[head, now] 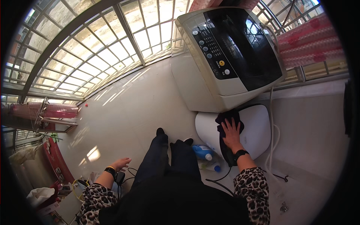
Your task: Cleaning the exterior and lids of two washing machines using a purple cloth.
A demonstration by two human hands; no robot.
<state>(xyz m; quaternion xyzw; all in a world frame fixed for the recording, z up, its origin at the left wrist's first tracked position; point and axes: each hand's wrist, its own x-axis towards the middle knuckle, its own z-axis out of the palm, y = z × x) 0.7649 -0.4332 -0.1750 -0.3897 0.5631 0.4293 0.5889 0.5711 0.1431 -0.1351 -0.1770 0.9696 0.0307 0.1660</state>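
My right hand lies spread over a dark purple cloth, pressing it against the top of a white, rounded appliance. Under that wrist, the appliance's dark side shows. My left hand hovers at the lower left over the floor, with nothing in it and its fingers held out. Each wrist wears a black band with a dark device and a cable. Beside the appliance, near my feet, are a blue bottle with a white cap and a clear bottle with a blue cap.
A top-loading washing machine with a dark lid stands just beyond the appliance. Pale hoses hang along its right side. Barred windows and pink curtains border the room. Household items and a red panel crowd the lower left.
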